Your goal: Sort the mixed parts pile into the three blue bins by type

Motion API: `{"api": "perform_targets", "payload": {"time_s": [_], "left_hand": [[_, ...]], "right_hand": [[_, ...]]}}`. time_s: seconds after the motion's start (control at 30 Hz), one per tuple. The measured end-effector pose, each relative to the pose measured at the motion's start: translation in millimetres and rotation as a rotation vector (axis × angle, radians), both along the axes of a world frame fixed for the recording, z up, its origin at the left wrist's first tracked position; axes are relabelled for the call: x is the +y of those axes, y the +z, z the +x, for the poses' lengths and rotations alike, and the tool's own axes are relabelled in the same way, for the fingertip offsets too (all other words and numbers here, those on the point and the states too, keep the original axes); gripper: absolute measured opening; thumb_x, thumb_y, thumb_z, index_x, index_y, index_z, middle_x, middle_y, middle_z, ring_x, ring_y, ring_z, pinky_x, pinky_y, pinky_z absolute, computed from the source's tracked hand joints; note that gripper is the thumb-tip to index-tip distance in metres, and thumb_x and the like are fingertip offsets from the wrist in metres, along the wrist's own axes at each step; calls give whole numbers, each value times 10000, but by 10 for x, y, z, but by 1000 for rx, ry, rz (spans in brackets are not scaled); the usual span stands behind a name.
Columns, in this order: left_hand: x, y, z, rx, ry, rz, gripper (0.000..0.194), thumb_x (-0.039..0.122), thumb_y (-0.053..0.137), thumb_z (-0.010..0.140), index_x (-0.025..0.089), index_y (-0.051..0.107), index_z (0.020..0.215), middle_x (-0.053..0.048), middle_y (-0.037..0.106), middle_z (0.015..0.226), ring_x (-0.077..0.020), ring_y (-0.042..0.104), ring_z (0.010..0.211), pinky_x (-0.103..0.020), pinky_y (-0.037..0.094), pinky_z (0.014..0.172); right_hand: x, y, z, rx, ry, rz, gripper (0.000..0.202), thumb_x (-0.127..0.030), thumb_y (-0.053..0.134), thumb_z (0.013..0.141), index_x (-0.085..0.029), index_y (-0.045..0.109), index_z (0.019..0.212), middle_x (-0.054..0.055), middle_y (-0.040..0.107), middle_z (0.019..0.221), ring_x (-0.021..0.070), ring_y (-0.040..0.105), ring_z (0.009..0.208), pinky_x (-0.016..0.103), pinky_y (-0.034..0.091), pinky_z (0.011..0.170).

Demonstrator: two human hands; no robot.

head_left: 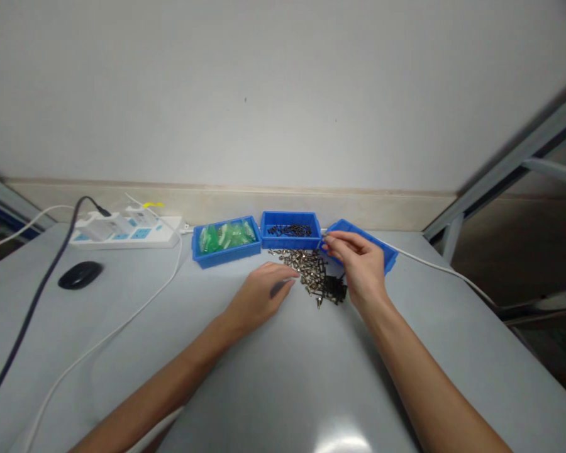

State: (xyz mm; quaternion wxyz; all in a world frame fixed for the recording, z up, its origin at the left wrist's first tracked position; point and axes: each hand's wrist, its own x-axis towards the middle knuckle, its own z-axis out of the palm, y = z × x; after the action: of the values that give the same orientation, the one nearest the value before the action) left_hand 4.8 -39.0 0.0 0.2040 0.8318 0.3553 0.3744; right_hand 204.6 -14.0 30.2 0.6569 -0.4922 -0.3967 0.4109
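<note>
A loose pile of small silvery screws (pixel 311 269) lies on the table, with a cluster of black screws (pixel 334 288) at its right side. My left hand (pixel 263 290) rests at the pile's left edge, fingers curved and thumb apart from the forefinger, with nothing visible between them. Above the near left corner of the right blue bin (pixel 389 257), my right hand (pixel 361 259) is closed in a pinch. Something tiny may be at its fingertips, too small to make out. The hand hides much of that bin's inside. Dark screws (pixel 292 231) lie in the middle blue bin (pixel 290 243).
Green and clear plastic packets (pixel 229 234) fill the left blue bin (pixel 229 254). Farther left are a white power strip (pixel 165 238) with plugged-in adapters and a black mouse (pixel 80 275). A white cable (pixel 117 328) crosses the table; a wall stands behind the bins.
</note>
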Motion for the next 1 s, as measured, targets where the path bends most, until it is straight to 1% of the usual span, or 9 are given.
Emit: {"api": "perform_targets", "payload": {"time_s": [0.1, 0.2, 0.27, 0.33, 0.43, 0.53, 0.63, 0.73, 1.0], "left_hand": [[-41, -22, 72, 173, -147, 153, 277, 160, 495, 981, 162, 663, 1202, -119, 681, 1190, -238, 590, 1124, -431, 502, 997], [-91, -16, 136, 304, -190, 229, 299, 171, 479, 990, 165, 644, 1240, -141, 637, 1229, -264, 545, 1155, -449, 498, 986], [-108, -17, 159, 351, -192, 259, 287, 182, 479, 992, 167, 650, 1223, -139, 636, 1211, -270, 539, 1141, -451, 505, 961], [-108, -25, 165, 369, -184, 264, 258, 190, 499, 986, 170, 660, 1187, -130, 640, 1177, -265, 541, 1116, -441, 509, 940], [-97, -38, 155, 373, -156, 251, 195, 184, 537, 967, 167, 674, 1106, -116, 636, 1124, -252, 545, 1060, -420, 505, 908], [-97, -36, 150, 374, -125, 246, 146, 187, 545, 965, 166, 677, 1021, -103, 628, 1068, -242, 539, 1005, -400, 498, 875], [-110, -29, 164, 377, -104, 241, 121, 199, 560, 960, 154, 672, 958, -97, 623, 1015, -240, 530, 971, -390, 487, 857], [-115, -35, 184, 351, -101, 226, 107, 189, 569, 953, 149, 666, 933, -90, 622, 988, -234, 524, 953, -370, 477, 846], [-75, -42, 102, 285, -68, 207, 138, 173, 540, 962, 165, 666, 907, -76, 626, 955, -215, 527, 931, -339, 476, 830]], "right_hand": [[33, 37, 76, 50, -245, 52, 308, -302, 839, 613, -173, 757, 880, 41, 757, 807, 178, 711, 705, 280, 575, 622], [15, 101, 97, 35, -242, 85, 326, -298, 815, 634, -175, 743, 928, 34, 755, 804, 162, 701, 663, 265, 566, 580], [-12, 157, 97, -23, -156, 76, 285, -300, 785, 663, -171, 737, 913, 36, 752, 782, 148, 680, 613, 263, 555, 569], [-45, 215, 112, -143, 2, 40, 245, -316, 754, 700, -171, 736, 896, 41, 747, 760, 149, 669, 599, 271, 547, 576], [-128, 275, 182, -440, 271, -32, 217, -322, 720, 740, -174, 745, 896, 48, 733, 728, 169, 664, 618, 281, 527, 586], [-279, 275, 266, -790, 438, -85, 125, -231, 689, 731, -186, 740, 836, 36, 712, 675, 173, 641, 597, 274, 489, 560], [-472, 231, 285, -1000, 516, -113, 100, -140, 652, 708, -207, 701, 764, 12, 706, 685, 163, 643, 617, 258, 468, 570], [-630, 177, 220, -1093, 530, -123, 71, -147, 678, 708, -207, 658, 738, 7, 688, 692, 167, 633, 648, 262, 448, 592], [-694, 54, 81, -1137, 625, -19, 171, -67, 594, 734, -195, 690, 794, 0, 683, 701, 156, 623, 651, 267, 441, 639]]}}
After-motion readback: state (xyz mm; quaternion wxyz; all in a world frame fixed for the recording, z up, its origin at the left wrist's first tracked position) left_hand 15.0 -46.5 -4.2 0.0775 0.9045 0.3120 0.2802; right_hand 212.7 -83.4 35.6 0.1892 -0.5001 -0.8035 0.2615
